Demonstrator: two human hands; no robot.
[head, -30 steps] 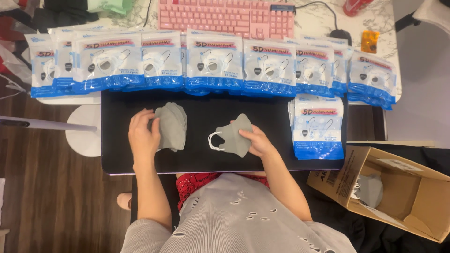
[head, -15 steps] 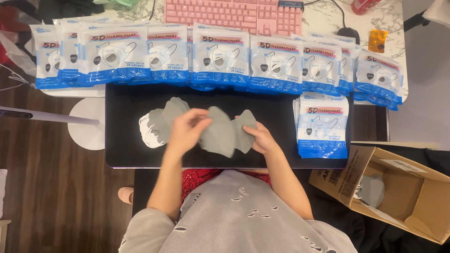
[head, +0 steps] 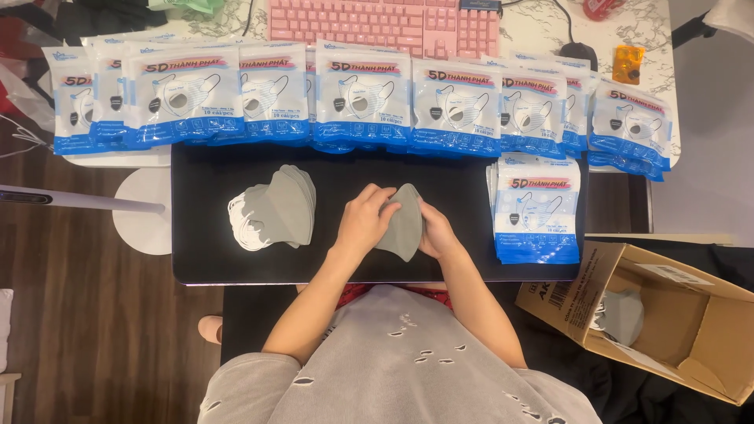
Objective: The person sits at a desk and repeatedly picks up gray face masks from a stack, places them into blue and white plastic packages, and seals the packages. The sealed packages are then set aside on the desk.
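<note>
Both my hands meet at the middle of a black tabletop (head: 212, 251). My left hand (head: 363, 222) and my right hand (head: 437, 230) together grip a small stack of grey face masks (head: 403, 228), one hand on each side. To the left, apart from my hands, lies another pile of grey masks (head: 276, 208) with white ear loops sticking out on its left.
A row of blue-and-white mask packets (head: 353, 98) lines the far edge; a short stack of packets (head: 538, 208) sits at the right. An open cardboard box (head: 667, 314) with grey masks stands lower right. A pink keyboard (head: 385, 23) lies beyond. A white stool (head: 145, 212) stands left.
One second ago each hand rested on its own mask pile. My left hand left the left pile and came over to the right one; both hands now hold that stack.
</note>
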